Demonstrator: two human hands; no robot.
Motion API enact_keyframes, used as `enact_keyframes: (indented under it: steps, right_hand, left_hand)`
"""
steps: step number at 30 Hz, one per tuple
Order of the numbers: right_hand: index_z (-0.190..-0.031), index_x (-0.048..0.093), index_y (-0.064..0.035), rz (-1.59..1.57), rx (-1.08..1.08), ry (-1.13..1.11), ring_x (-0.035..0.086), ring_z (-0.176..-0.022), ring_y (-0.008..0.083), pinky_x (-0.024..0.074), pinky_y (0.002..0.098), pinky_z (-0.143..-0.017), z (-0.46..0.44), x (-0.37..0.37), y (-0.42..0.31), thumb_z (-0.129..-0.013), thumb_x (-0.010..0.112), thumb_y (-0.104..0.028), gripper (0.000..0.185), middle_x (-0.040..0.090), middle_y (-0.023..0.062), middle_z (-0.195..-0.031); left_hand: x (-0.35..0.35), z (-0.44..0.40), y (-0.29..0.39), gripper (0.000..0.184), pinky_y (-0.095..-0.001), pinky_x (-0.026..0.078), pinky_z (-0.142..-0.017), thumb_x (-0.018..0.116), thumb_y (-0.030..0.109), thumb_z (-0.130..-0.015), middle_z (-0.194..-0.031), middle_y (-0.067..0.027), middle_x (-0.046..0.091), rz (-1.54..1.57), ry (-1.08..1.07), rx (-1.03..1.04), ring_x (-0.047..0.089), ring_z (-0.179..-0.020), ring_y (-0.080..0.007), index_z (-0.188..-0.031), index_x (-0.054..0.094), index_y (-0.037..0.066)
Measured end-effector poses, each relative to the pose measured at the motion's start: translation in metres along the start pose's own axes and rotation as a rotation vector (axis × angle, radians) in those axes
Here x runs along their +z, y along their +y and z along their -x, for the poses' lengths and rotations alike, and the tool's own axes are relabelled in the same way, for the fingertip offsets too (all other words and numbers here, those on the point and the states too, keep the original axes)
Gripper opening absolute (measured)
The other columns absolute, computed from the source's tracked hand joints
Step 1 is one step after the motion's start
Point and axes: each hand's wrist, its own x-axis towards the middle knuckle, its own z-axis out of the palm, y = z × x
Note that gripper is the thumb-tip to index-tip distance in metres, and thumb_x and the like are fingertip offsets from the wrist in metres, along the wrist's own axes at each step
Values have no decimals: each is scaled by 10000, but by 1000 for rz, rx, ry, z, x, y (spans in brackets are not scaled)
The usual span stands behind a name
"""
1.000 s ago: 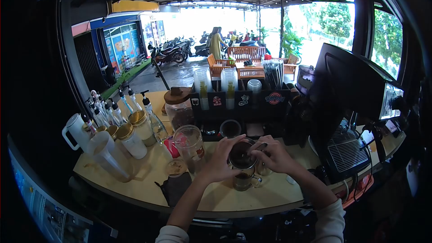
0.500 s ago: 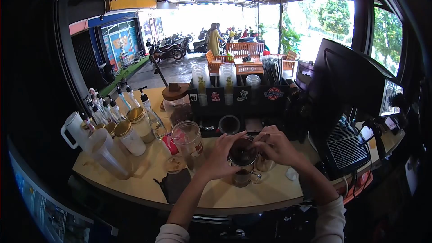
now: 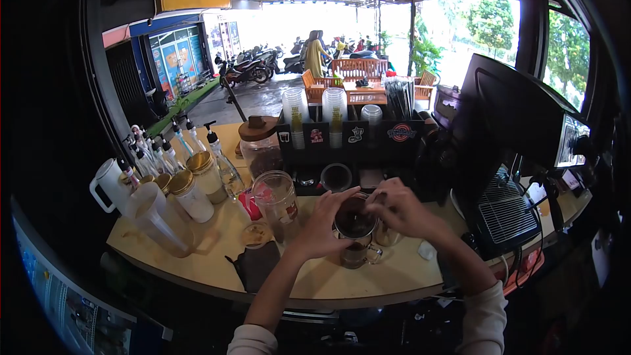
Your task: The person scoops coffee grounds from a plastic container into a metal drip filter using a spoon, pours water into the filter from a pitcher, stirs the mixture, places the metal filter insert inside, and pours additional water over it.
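A round, metal-rimmed coffee dripper (image 3: pixel 355 215) with dark contents sits on top of a clear glass mug (image 3: pixel 353 256). My left hand (image 3: pixel 323 223) is curved around the dripper's left side, thumb at its near edge and fingers at the far rim. Over the dripper's right rim, my right hand (image 3: pixel 402 210) has its fingertips pinched together; what they hold, if it is a stirrer, is too small to make out. Left of the left hand stands a large clear jar (image 3: pixel 276 200), and a glass vessel (image 3: pixel 386 235) is partly hidden under the right hand.
A black organizer (image 3: pixel 348 137) with stacked plastic cups and straws runs along the back. Lidded jars (image 3: pixel 190 200), pump bottles and a plastic pitcher (image 3: pixel 159 220) crowd the left. A black cloth (image 3: pixel 255 268) lies at the front edge; a black machine (image 3: pixel 509 213) stands right.
My right hand has shifted slightly up over the dripper, its fingers still pinched. My left hand stays around the dripper. The camera view has tilted a little.
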Motion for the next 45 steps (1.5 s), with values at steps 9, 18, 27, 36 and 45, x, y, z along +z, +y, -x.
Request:
enact_keyframes:
  steps: [9, 18, 27, 36, 45]
  right_hand:
    - [-779, 676, -36, -39, 148, -33, 580, -801, 221, 383, 353, -867, 3, 3, -6, -830, 640, -103, 91, 657, 58, -811]
    - [-853, 672, -51, 88, 80, -192, 554, -817, 219, 367, 360, -876, -14, -11, -13, -851, 638, -151, 105, 606, 70, -771]
    - [-861, 652, -32, 130, 136, -254, 555, -829, 227, 362, 369, -814, -16, -10, -19, -878, 614, -196, 169, 610, 83, -797]
    - [-875, 682, -47, 32, 98, -153, 548, -748, 217, 372, 362, -798, 6, 5, -9, -862, 631, -143, 109, 628, 63, -797]
    - [-848, 640, -16, -54, 159, 125, 579, -685, 149, 426, 298, -627, 18, 8, -10, -902, 584, -121, 131, 654, 65, -734]
  left_hand:
    - [3, 3, 1, 977, -482, 201, -1144, 817, 233, -587, -1306, -85, 491, -18, 6, -25, 421, -1270, -294, -1417, 307, 158]
    - [6, 3, 11, 919, -474, 175, -1141, 762, 166, -574, -1291, -77, 492, -4, 30, 22, 448, -1235, -264, -1392, 343, 143]
    - [12, 8, 5, 1034, -470, 196, -1125, 777, 167, -575, -1308, -91, 480, 216, 46, -109, 412, -1251, -305, -1454, 234, 143]
    - [16, 9, 7, 1072, -457, 246, -1089, 784, 170, -595, -1324, -86, 472, 197, 27, -94, 408, -1234, -321, -1482, 182, 146]
    - [20, 12, 4, 1096, -436, 312, -1063, 815, 177, -597, -1266, -116, 511, 242, 83, -136, 451, -1217, -304, -1481, 169, 122]
